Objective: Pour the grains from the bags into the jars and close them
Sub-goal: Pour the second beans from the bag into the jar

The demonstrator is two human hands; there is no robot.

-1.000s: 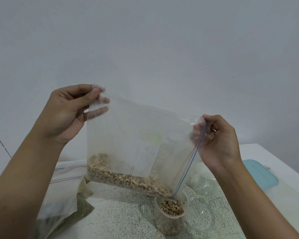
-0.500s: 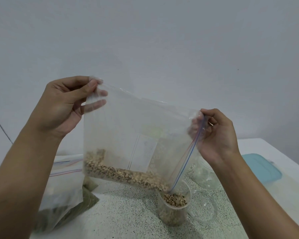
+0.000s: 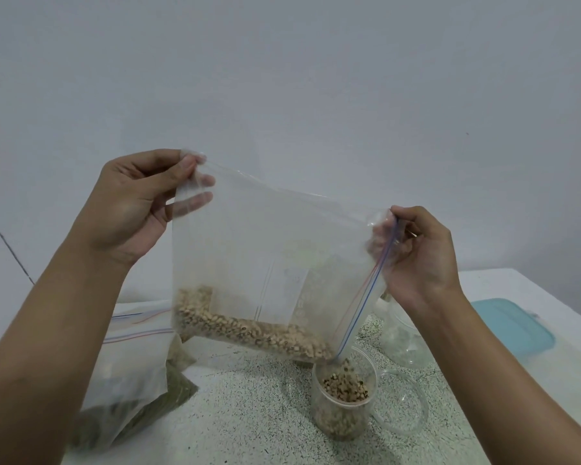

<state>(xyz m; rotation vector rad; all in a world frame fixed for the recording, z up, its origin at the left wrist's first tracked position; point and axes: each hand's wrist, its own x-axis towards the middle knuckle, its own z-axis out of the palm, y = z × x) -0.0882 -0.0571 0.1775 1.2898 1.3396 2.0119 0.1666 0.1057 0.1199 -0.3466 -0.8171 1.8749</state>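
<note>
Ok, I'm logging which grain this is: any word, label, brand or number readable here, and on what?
None can be read.
The held bag has a pale panel with faint print beside it, too blurred to read.
The jar, the other bags and the blue lid show no text.

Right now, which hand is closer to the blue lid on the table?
Right. The right hand pinches the bag at its zipper corner, just up and left of the blue lid. The left hand holds the opposite corner, across the bag from the lid.
</note>
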